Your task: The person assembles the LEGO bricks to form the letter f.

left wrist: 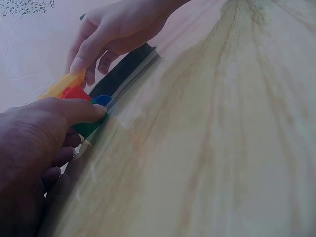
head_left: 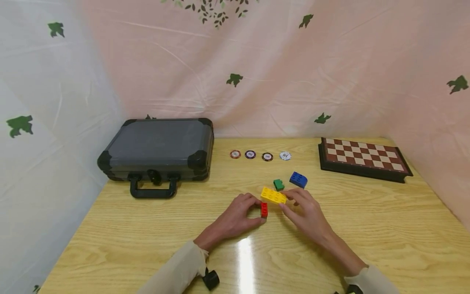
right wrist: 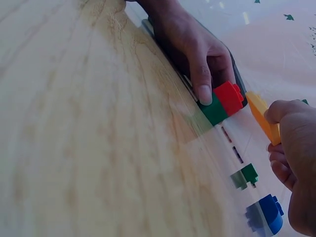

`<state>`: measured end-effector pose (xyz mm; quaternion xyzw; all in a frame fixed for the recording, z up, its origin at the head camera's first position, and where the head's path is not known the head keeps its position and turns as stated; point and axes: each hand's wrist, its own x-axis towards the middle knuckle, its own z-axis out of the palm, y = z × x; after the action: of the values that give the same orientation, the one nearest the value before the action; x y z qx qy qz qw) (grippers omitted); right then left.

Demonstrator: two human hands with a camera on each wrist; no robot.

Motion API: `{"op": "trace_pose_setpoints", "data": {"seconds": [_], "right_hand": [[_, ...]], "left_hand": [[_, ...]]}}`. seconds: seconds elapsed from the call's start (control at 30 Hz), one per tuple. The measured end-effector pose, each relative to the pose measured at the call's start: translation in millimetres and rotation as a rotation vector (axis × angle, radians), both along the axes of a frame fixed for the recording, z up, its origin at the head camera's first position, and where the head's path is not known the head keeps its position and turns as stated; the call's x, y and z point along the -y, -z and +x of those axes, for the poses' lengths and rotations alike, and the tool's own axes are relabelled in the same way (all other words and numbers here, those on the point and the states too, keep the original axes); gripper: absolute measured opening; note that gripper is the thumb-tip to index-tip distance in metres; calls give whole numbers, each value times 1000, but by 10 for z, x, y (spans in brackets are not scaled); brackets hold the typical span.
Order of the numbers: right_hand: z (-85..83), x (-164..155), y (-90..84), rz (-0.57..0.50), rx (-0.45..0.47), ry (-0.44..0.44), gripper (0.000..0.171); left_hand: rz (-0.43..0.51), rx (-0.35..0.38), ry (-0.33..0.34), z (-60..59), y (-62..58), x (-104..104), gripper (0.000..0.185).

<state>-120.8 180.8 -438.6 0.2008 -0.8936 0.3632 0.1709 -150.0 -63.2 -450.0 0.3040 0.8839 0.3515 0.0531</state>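
Note:
Near the middle of the wooden table, my left hand pinches a green toy brick between thumb and fingers. A red brick sits on top of that green one, studs up. My right hand pinches a yellow brick with two rows of studs by one end. It is held in the air, just beside and above the red brick, and a small gap shows between them in the right wrist view. Beyond the yellow brick, a smaller green brick and a blue brick with a rounded end lie on the table.
A grey case with black corners lies at the back left, its handle facing me. Several poker chips, among them a white one, form a row at the back. To the right is a checkered board box. A patterned cloth hangs behind.

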Motion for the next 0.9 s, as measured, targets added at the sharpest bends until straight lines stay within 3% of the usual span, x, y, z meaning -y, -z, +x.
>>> {"op": "trace_pose_setpoints", "data": {"seconds": [0.57,0.9], "right_hand": [[-4,-46,43,-27,-46,-181,39],[-24,-58,67,-45,-19,-238,39]], "left_hand": [[9,-40,13,0,6,14,41],[-8,-37,9,-8,5,10,39]]}}
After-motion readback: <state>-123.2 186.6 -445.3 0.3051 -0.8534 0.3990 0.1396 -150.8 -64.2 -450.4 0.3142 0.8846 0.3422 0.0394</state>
